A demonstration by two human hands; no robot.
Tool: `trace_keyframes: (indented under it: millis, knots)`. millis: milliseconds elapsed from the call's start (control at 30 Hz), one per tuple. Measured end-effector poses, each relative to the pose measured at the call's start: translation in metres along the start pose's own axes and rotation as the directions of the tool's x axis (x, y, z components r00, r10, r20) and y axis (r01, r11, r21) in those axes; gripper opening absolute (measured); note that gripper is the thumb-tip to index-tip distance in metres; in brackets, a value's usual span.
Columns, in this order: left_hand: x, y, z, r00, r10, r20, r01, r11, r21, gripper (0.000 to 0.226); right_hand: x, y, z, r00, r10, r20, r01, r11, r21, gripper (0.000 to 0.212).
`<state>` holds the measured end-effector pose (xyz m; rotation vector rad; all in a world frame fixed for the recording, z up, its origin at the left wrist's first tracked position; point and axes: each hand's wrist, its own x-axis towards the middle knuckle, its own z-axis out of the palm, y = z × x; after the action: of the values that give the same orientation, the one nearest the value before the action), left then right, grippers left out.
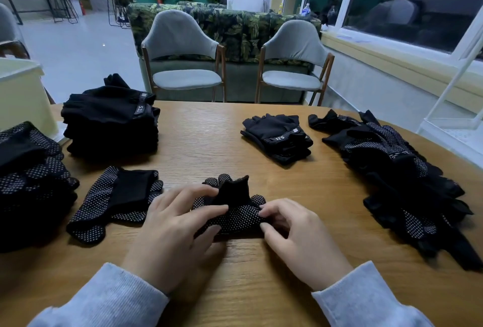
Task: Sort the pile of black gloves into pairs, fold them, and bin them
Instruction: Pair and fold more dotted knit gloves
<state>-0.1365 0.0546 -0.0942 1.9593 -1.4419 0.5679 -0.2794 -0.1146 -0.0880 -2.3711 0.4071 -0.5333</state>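
A black glove pair with white dots (235,211) lies at the table's near middle, its cuff end raised in a fold. My left hand (177,230) grips its left side with fingers over the fabric. My right hand (295,232) pinches its right edge with curled fingertips. A folded dotted pair (115,201) lies just to the left. A loose pile of dotted gloves (397,175) spreads along the right. A tall stack of plain black gloves (109,122) stands at the back left, and a small stack (279,136) sits at the back middle.
Another heap of dotted gloves (31,175) fills the left edge. A pale bin (23,91) stands behind it. The wooden table (209,143) has two grey chairs (183,60) beyond its far edge. A person sits behind the sofa.
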Motion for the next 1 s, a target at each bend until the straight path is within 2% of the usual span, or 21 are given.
trace_keyframes:
  millis: [100, 267, 433, 500, 600, 733, 833, 900, 1000]
  knots:
    - [0.001, 0.004, 0.0, 0.999, 0.037, -0.021, -0.034, 0.993, 0.114, 0.029, 0.0, -0.001, 0.001, 1.0, -0.003, 0.026, 0.003, 1.0, 0.01, 0.015]
    - [-0.001, 0.001, 0.007, 0.989, -0.113, 0.097, 0.091, 0.973, 0.211, 0.039, 0.002, 0.002, 0.001, 0.995, -0.013, 0.098, 0.023, 0.995, -0.102, 0.013]
    - [-0.005, -0.003, 0.011, 0.96, -0.209, 0.184, 0.161, 0.956, 0.245, 0.051, 0.003, 0.003, 0.008, 0.989, -0.13, -0.072, 0.123, 0.988, -0.094, 0.02]
    - [-0.004, -0.002, 0.011, 0.958, -0.217, 0.19, 0.166, 0.954, 0.25, 0.053, 0.005, -0.001, 0.015, 0.98, -0.189, -0.059, 0.18, 0.975, -0.131, 0.028]
    - [-0.001, 0.0, 0.009, 0.962, -0.208, 0.179, 0.157, 0.953, 0.26, 0.05, 0.008, -0.005, 0.025, 0.975, -0.223, 0.013, 0.221, 0.955, -0.195, 0.036]
    - [-0.002, 0.003, 0.006, 0.952, -0.273, 0.139, 0.232, 0.939, 0.256, 0.048, 0.013, -0.013, 0.031, 0.987, -0.153, 0.048, 0.16, 0.949, -0.271, 0.04]
    - [-0.002, 0.007, 0.002, 0.92, -0.378, 0.105, 0.354, 0.915, 0.194, 0.039, 0.017, -0.02, 0.039, 0.987, -0.147, -0.069, 0.117, 0.937, -0.33, 0.043]
    - [0.0, 0.012, -0.001, 0.893, -0.445, 0.061, 0.435, 0.891, 0.13, 0.029, 0.02, -0.026, 0.043, 0.989, -0.081, -0.122, 0.041, 0.954, -0.298, 0.049]
    - [-0.001, 0.018, -0.004, 0.834, -0.551, -0.027, 0.551, 0.834, 0.029, 0.034, 0.02, -0.035, 0.047, 0.99, -0.041, -0.138, 0.012, 0.979, -0.205, 0.049]
